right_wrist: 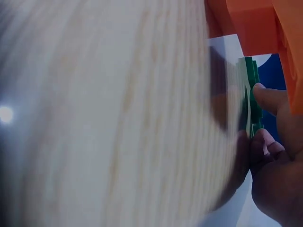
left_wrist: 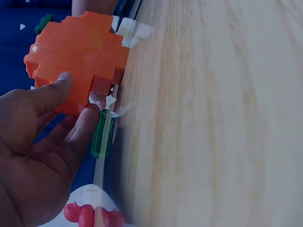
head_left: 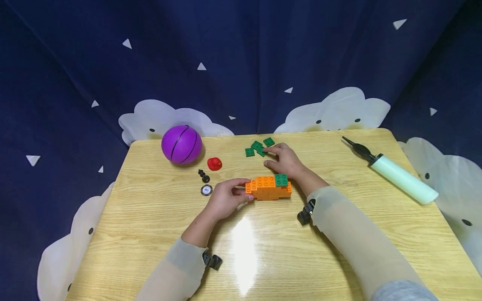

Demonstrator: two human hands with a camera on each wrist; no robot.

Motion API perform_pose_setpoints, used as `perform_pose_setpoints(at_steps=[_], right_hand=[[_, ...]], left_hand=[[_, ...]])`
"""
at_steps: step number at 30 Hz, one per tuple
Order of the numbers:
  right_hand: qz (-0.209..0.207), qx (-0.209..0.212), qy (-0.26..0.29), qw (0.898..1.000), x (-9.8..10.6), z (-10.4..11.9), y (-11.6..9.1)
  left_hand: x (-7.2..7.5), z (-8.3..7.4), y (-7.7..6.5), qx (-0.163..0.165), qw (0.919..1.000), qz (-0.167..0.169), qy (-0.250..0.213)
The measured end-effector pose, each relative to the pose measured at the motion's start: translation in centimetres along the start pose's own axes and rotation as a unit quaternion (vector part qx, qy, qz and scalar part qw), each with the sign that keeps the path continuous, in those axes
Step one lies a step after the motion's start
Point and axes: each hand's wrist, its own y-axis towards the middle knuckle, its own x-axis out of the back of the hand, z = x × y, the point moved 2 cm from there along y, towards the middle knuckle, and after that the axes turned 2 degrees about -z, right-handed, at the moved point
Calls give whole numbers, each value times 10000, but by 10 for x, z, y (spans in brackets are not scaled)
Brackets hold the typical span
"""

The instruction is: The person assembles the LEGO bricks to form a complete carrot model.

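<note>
In the head view my left hand pinches the left end of an orange toy-brick build, thumb on the near side and fingers behind. One green brick is fixed on the right part of its top. Beyond the build, my right hand reaches to several flat green bricks lying on the table. Its index fingertip is right at the nearest one, while the thumb stays apart from it. The left wrist view shows the left thumb pressed on the stepped orange side.
Left of the bricks lie a red rubber duck, a small black chess-like piece and a poker chip. A purple ball sits at the back left. On the right lies a hand pump. A dark blue curtain hangs behind the table.
</note>
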Motion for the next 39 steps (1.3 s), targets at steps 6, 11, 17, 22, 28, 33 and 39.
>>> perform_pose_setpoints(at_steps=[6, 11, 17, 22, 28, 33, 39], right_hand=[[90, -24, -276, 9996, 1, 3, 1], [-34, -22, -245, 9997, 3, 3, -1], [-167, 6, -177, 9997, 6, 4, -4], [-183, -16, -62, 9998, 7, 2, -8], [-156, -106, 146, 9997, 12, 4, -14], [-74, -159, 269, 9995, 18, 9, -19], [-173, 225, 131, 9995, 29, 18, -26]], left_hand=[[-1, -2, 0, 7, 10000, 18, 13], [-1, -2, 0, 23, 10000, 28, 31], [-1, -2, 0, 4, 10000, 7, 26], [-1, -3, 0, 9, 10000, 20, 26], [-1, -2, -1, 42, 10000, 0, 18], [-1, -1, 0, 29, 10000, -20, 41], [0, -2, -1, 78, 10000, -19, 46]])
